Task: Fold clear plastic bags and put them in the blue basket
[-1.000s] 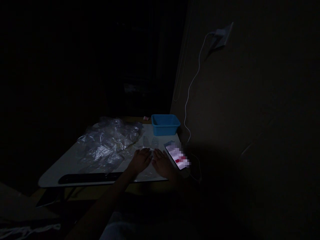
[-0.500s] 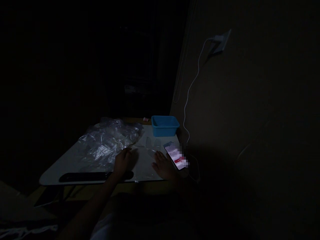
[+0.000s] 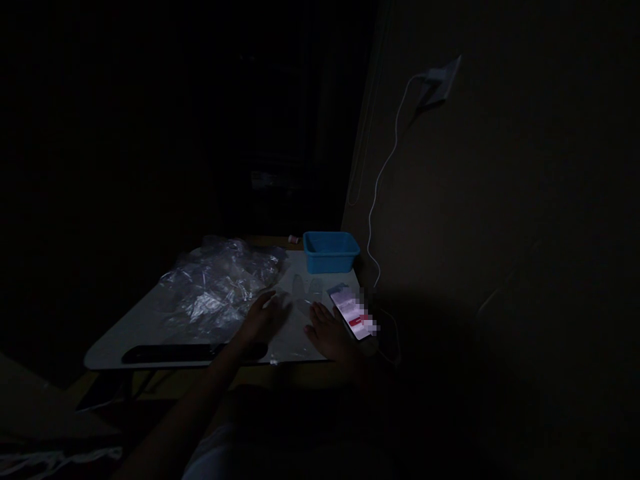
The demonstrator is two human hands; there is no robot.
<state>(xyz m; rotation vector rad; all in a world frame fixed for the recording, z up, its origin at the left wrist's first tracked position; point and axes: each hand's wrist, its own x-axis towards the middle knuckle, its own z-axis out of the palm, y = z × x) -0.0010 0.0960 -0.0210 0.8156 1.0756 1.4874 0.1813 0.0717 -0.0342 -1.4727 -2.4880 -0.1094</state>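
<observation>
In the head view, my right hand (image 3: 326,332) lies flat on the white table (image 3: 293,343), fingers stretched out, just left of a lit phone (image 3: 353,312). My left hand (image 3: 257,321) is over the table beside a heap of crumpled clear plastic bags (image 3: 215,290). Its fingers point forward and look loosely extended, with nothing visible in them. Ahead of my right hand are faint see-through shapes (image 3: 307,288); whether they are clear plastic or shadows is too dim to tell.
A blue plastic basin (image 3: 331,262) stands at the table's far right corner. A small pink-and-white item (image 3: 293,239) lies behind the table. Along the front edge runs a dark slot (image 3: 170,353). A white cable (image 3: 376,193) hangs from a wall socket (image 3: 440,83) on the right.
My left hand has moved slightly forward and right, away from the plastic heap, and its fingers look straighter. My right hand has stayed in place beside the phone.
</observation>
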